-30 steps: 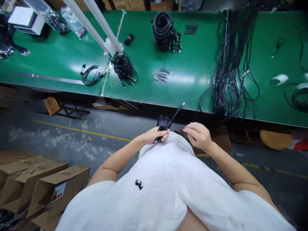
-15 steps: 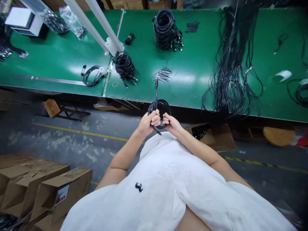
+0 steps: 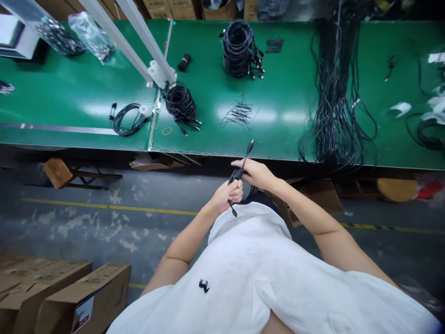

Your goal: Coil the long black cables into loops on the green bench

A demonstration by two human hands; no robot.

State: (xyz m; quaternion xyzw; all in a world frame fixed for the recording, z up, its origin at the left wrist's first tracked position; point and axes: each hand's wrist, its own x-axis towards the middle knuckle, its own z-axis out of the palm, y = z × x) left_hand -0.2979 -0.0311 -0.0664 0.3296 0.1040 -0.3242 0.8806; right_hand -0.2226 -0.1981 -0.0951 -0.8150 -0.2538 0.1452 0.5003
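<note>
Both my hands hold one coiled black cable (image 3: 251, 194) in front of my chest, just short of the green table's edge. My left hand (image 3: 227, 196) is closed round the lower side of the coil, and a plug end hangs out below its fingers. My right hand (image 3: 255, 172) is closed over the upper side. The other cable end (image 3: 248, 149) sticks up past my right fingers, its connector pointing toward the table.
On the green table (image 3: 285, 134) lie a stack of coiled cables (image 3: 239, 48), a smaller coil (image 3: 180, 103), a loose cable (image 3: 127, 119), small black ties (image 3: 239, 114) and a long hanging cable bundle (image 3: 335, 102). Cardboard boxes (image 3: 79, 297) stand at lower left, another box (image 3: 321, 199) under the table.
The open loop held up half a second ago is now squeezed flatter between my hands. My right hand moved over the top of it, and the free end tilted to the right.
</note>
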